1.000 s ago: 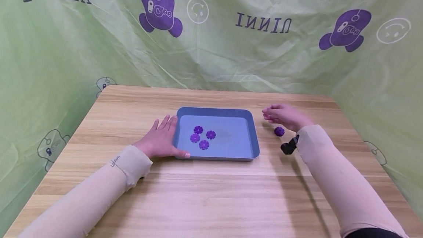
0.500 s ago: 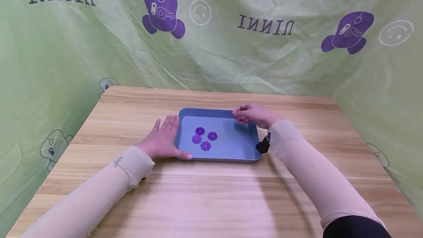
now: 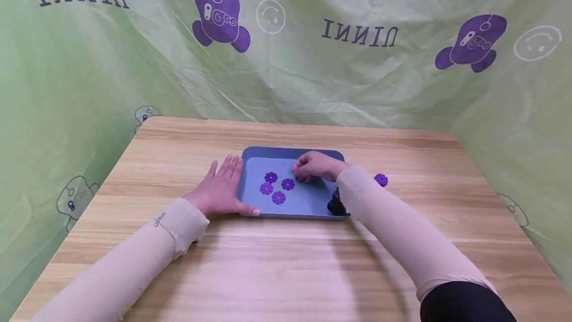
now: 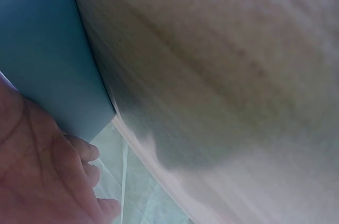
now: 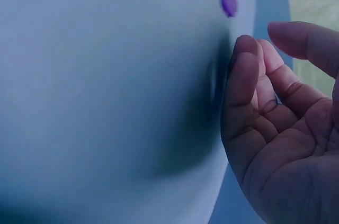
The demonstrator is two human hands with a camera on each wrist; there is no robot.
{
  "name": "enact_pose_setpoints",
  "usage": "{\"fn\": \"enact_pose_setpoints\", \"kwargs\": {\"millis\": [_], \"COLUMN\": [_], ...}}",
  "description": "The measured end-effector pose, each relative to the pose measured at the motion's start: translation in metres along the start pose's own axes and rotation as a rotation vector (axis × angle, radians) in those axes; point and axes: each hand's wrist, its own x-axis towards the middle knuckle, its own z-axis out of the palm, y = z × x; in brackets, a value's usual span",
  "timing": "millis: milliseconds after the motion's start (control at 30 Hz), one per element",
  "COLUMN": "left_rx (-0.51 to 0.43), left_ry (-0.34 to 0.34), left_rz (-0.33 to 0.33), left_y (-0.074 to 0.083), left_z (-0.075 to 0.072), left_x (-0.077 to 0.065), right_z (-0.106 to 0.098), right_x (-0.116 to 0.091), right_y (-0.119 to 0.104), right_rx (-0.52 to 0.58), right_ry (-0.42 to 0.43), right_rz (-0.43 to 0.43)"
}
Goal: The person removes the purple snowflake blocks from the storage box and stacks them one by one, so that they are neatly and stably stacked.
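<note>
My left hand (image 3: 217, 189) rests against the left side of a blue tray (image 3: 308, 204), fingers straight along its wall and thumb on the front rim. In the left wrist view the palm (image 4: 37, 171) lies by the tray's outer wall (image 4: 58, 49). Over the tray's right half is my right hand (image 3: 318, 165), fingers loosely bent. Its wrist view shows the thumb apart from the fingers (image 5: 246, 75) and nothing visible between them. Several purple slotted discs lie flat in the tray; the rightmost disc (image 3: 288, 184) is just left of the right fingertips.
More purple slotted disc material (image 3: 381, 179) lies on the wooden table (image 3: 286, 272) to the right of the tray, beside the right sleeve. Behind the table hangs a green printed curtain (image 3: 286, 83).
My right hand has moved left, from beside the purple piece on the table to over the tray near the discs. The left hand stays on the tray's edge.
</note>
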Motion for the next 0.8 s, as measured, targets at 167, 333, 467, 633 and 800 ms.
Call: {"fn": "enact_pose_setpoints", "kwargs": {"millis": [167, 333, 467, 633, 800], "left_rx": [-0.008, -0.001, -0.012, -0.002, -0.015], "left_ry": [0.005, 0.004, 0.003, -0.001, -0.004], "left_rz": [0.003, -0.003, 0.0, -0.003, 0.001], "left_y": [-0.002, -0.003, -0.003, -0.004, -0.003], "left_z": [0.004, 0.005, 0.005, 0.006, 0.004], "left_x": [0.002, 0.003, 0.004, 0.005, 0.003], "right_z": [0.006, 0.008, 0.01, 0.014, 0.016], "right_x": [0.004, 0.007, 0.007, 0.007, 0.007], "right_y": [-0.001, 0.0, -0.002, -0.006, -0.008], "right_rx": [-0.032, -0.106, -0.166, -0.263, -0.346], "right_ry": [-0.013, -0.031, -0.036, -0.04, -0.044], "right_rz": [0.012, 0.005, 0.002, -0.018, -0.051]}}
